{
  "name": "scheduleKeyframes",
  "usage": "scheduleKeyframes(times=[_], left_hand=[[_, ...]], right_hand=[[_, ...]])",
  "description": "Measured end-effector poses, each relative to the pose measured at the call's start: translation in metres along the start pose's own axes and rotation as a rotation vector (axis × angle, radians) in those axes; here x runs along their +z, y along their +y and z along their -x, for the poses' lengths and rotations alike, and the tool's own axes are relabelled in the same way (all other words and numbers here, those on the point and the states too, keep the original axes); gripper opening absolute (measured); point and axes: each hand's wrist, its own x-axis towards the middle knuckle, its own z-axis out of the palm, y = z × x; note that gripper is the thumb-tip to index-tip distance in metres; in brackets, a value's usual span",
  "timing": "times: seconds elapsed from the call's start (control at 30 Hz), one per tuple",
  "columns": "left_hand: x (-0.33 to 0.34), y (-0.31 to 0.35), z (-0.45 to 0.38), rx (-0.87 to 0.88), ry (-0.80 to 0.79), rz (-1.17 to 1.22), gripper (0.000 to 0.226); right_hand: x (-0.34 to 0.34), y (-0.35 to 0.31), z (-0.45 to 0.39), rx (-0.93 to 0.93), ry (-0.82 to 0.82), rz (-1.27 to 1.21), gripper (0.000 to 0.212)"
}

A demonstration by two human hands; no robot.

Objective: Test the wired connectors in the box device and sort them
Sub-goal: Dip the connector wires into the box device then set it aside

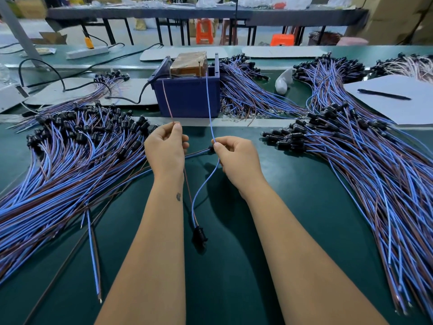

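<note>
A wired connector with a black plug (199, 234) hangs between my forearms above the green mat. My left hand (165, 147) pinches its thin brown wire (167, 102), whose free end rises toward the blue box device (187, 95). My right hand (234, 156) pinches its blue wire (209, 104), whose tip reaches up to the top of the box near a metal pin. A brown block sits in the box. Another black connector (210, 149) lies on the mat just left of my right hand.
Large piles of blue-and-brown wired connectors lie at the left (70, 146), the right (365, 146) and behind the box (246, 90). A pen (384, 94) rests on white paper at the right. Black power cords (58, 78) and a power strip (87, 52) lie far left.
</note>
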Motion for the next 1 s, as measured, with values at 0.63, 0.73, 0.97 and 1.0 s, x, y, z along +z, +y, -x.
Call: scheduleKeyframes(times=[0.63,0.73,0.97,1.0], left_hand=[[-0.003,-0.006,-0.011,-0.122,-0.117,0.128,0.012],[-0.005,-0.006,-0.015,-0.144,-0.118,0.144,0.013],[-0.004,-0.006,-0.014,-0.145,-0.116,0.127,0.012],[-0.005,-0.005,-0.015,-0.151,-0.123,0.142,0.012]], right_hand=[[0.007,0.001,-0.006,0.009,0.095,0.202,0.018],[0.009,-0.001,-0.008,0.039,0.118,0.207,0.016],[0.011,-0.001,-0.009,0.032,0.15,0.214,0.014],[0.01,0.0,-0.009,0.028,0.145,0.195,0.015]])
